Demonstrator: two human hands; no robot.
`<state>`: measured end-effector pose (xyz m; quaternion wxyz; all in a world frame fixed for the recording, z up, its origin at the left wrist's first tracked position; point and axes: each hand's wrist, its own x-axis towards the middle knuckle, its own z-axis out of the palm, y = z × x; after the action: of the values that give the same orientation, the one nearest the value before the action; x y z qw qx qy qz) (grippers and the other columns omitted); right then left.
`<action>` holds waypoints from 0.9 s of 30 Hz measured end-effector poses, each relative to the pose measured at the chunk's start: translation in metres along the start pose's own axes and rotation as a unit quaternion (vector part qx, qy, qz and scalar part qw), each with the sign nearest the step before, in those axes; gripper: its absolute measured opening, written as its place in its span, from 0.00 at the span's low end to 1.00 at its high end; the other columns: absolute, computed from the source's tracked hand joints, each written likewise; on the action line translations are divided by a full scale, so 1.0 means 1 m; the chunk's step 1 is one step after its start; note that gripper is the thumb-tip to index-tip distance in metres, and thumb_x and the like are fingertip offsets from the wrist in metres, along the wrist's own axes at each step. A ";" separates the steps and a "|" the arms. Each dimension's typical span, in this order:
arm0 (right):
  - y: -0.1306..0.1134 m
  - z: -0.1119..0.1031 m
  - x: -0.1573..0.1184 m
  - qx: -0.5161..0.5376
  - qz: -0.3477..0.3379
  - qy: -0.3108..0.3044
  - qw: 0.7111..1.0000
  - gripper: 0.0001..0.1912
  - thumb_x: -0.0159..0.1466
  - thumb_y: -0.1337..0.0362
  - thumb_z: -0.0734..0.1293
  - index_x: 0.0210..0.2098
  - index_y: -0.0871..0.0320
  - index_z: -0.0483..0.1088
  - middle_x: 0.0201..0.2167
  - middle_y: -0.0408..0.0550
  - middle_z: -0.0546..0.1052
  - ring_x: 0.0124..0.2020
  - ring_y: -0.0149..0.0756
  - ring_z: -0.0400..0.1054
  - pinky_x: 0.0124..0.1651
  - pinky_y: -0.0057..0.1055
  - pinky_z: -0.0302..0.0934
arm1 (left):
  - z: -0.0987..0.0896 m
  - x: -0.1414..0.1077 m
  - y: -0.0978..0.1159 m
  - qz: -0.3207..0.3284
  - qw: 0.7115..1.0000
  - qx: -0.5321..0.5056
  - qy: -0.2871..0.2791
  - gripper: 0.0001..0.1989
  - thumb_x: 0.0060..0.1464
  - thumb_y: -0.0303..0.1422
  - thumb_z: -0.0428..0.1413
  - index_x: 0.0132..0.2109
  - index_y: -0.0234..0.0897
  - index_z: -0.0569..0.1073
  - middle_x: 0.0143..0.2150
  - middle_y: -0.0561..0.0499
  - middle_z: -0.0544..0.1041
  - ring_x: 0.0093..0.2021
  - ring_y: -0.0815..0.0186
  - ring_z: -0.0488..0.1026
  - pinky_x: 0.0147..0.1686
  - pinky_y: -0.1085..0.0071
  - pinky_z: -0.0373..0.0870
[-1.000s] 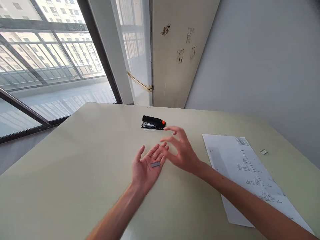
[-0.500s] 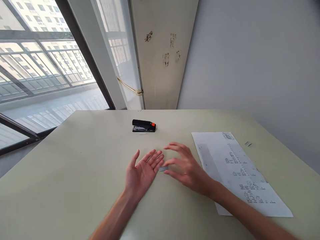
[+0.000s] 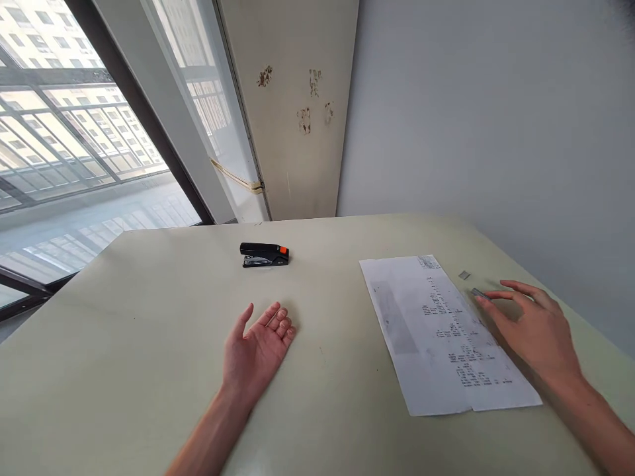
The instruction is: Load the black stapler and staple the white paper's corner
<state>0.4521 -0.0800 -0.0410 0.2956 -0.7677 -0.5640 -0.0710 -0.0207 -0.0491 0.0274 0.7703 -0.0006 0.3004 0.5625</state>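
My right hand pinches a small grey strip of staples between thumb and forefinger, beside the right edge of the printed paper. Just beyond it, a second small grey staple piece lies on the table. My left hand rests palm up with its fingers slightly curled and nothing in it. Behind that hand stands a black stapler with an orange patch.
The pale table reaches back to a beige panel with brown marks. A grey wall rises at the right, and a window is at the left.
My right hand has moved from beside my left hand to the right of the paper, carrying the staple strip. My left fingers have curled a little. The view has turned slightly right.
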 end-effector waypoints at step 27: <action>-0.122 0.013 0.013 0.242 -0.112 -0.225 0.937 0.14 0.73 0.49 0.63 0.41 0.49 0.76 0.38 0.45 0.82 0.35 0.39 0.74 0.32 0.33 0.68 | 0.004 0.000 0.002 0.005 1.000 0.029 -0.004 0.09 0.67 0.30 0.52 0.43 0.28 0.73 0.34 0.48 0.68 0.31 0.66 0.70 0.33 0.68 0.75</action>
<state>0.3425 -0.0391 -0.0006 0.3279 -0.6004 -0.6986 0.2097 -0.0207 -0.0472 0.0309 0.7686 0.0252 0.3130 0.5574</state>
